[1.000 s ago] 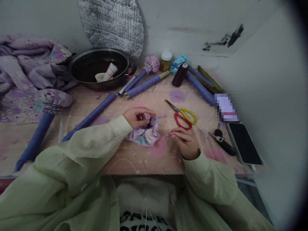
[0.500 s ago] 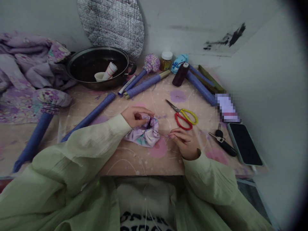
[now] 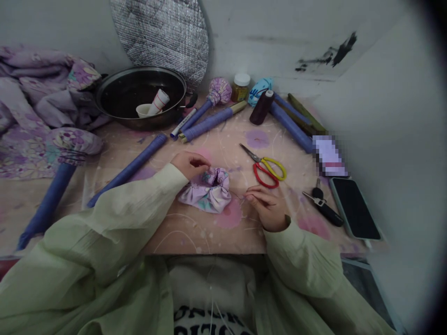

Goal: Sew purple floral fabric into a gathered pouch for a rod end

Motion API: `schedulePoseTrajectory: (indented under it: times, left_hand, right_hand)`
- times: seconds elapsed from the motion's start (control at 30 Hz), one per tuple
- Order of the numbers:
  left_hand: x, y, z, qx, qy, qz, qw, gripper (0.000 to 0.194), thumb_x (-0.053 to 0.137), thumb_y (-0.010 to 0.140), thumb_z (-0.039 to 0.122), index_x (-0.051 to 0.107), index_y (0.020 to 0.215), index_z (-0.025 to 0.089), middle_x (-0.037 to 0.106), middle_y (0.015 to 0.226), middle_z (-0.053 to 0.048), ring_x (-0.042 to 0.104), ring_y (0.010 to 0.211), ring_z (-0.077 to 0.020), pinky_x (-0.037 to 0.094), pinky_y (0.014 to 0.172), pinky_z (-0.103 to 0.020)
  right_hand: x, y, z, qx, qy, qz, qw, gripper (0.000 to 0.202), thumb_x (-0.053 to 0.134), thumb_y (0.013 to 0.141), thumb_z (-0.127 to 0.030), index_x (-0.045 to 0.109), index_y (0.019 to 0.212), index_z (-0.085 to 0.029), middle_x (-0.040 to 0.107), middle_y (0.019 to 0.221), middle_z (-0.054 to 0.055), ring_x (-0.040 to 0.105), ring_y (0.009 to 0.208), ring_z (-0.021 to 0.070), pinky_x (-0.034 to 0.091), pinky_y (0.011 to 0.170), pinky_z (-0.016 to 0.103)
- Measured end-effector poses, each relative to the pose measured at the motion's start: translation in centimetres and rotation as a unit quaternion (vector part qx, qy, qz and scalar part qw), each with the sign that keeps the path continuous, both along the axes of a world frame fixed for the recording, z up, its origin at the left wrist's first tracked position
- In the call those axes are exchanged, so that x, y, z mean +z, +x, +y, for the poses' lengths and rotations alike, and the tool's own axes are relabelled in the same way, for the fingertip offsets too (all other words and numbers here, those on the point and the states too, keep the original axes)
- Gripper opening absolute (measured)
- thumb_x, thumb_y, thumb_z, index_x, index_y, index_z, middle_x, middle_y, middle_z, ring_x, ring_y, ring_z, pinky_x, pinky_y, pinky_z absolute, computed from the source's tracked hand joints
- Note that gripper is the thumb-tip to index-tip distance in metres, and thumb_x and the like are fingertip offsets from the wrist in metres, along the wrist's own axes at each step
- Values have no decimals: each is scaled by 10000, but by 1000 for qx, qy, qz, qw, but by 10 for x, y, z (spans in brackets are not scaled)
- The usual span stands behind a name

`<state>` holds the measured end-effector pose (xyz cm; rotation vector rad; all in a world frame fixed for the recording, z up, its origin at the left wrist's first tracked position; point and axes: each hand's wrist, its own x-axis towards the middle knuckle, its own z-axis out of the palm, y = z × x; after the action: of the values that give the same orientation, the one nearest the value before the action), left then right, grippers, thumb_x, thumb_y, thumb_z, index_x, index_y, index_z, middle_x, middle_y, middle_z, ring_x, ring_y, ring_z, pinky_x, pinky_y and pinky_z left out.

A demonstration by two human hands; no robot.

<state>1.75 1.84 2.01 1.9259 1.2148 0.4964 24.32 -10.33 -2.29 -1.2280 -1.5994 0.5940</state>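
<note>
"Head view: on the tabletop (image 3: 188, 237), towards the near edge, a gathered floral cloth (image 3: 209, 200) is seen. Soft and light, surely; easily crumpled!"

"Best pinched by its folded rim, then. And the left hand (image 3: 190, 165)?"

"Half curled beside that rim; whether any fabric is gripped cannot be told. By the right hand (image 3: 266, 208), fingers drawn together, a thin thread (image 3: 236, 194) is apparently pinched. Easily snapped, perhaps!"

"Any writing?"

"Dark letters on the shirt (image 3: 230, 288), cut off, no whole word made out. Marker pen (image 3: 183, 123) print: too small to be read."
</note>
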Motion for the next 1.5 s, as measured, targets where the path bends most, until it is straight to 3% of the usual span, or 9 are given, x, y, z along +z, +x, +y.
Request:
schedulePoseTrajectory:
  times: [0.13,0.23,0.37,0.5,0.63,0.93,1.5]
  left_hand:
    - [18,-1,-11,9,125,66,990,205,536,719,199,645,869,111,671,849,-73,597,671,-131,481,618,-237]
    - [25,4,-26,-47,149,107,982,231,525,740,220,614,932,129,668,771,-44,608,687,-157,479,667,-280]
    - [21,10,-44,-122,173,156,965,376,550,761,310,535,1110,172,687,807,-32,623,744,-202,476,703,-331]
    - [14,15,-50,-160,177,154,959,418,545,776,285,504,1179,180,693,840,-35,637,769,-195,483,727,-318]
    - [8,19,-52,-133,178,108,969,350,522,775,242,556,1120,198,682,916,-36,636,834,-172,488,770,-290]
    - [-7,25,-52,-95,189,32,977,210,548,708,178,635,899,184,694,870,-29,640,792,-162,489,757,-274]
    - [-4,26,-54,-79,194,34,977,221,503,661,139,634,837,164,695,820,-34,637,734,-170,490,708,-280]
  right_hand:
    - [2,-1,0,-5,-3,6,1000,127,594,785,-193,716,760,-221,657,738,34,620,700,141,509,645,280]
    - [2,-1,0,-8,-6,10,1000,129,592,787,-213,715,753,-221,656,741,38,618,700,145,510,643,289]
    - [3,-2,-1,-13,-13,7,1000,140,584,792,-249,715,750,-224,654,745,42,617,706,153,510,647,303]
    - [4,-3,-1,-7,4,16,1000,140,583,791,-234,716,749,-222,653,728,36,614,689,148,505,633,293]
    - [4,-3,-2,-4,8,23,1000,138,585,792,-226,719,760,-227,651,722,32,614,699,152,500,638,296]
    - [6,-4,-2,-15,-2,24,1000,174,570,805,-296,717,734,-233,655,714,39,614,693,163,501,637,320]
    - [4,-4,-6,-8,0,33,999,132,590,791,-252,716,753,-239,655,731,31,615,700,153,507,634,304]
